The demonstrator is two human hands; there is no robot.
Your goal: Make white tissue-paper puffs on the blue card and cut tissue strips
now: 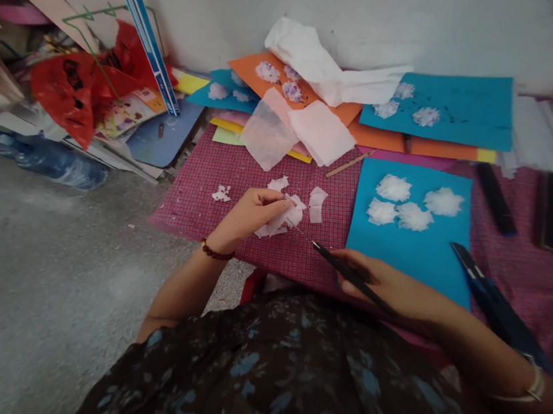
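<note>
- Dark floral-print clothing fills the bottom of the head view, closest to the camera.
- right hand lies low over the near edge of the bench, fingers curled shut around a thin black stick tool; tool tip points up-left toward the left hand.
- left hand, beaded bracelet on wrist, fingers pinched closed on a small wad of white tissue pieces, held just above the checked pink cloth covering the bench.
- loose tissue scraps lie just beside the wad; one more scrap sits off to the left on the cloth.
- blue paper sheet lies right of the hands, carrying four white tissue puffs in a cluster near its far end.
- dark blue scissors rest on the sheet's right edge.
- wooden stick lies just beyond the blue sheet's far left corner.
- farther back: pale pink tissue sheets, an orange sheet with purple-tinted puffs, a second blue sheet with white puffs, crumpled white paper on top.
- far left, on the floor by the wall: red plastic bag, stacked books and clutter.
</note>
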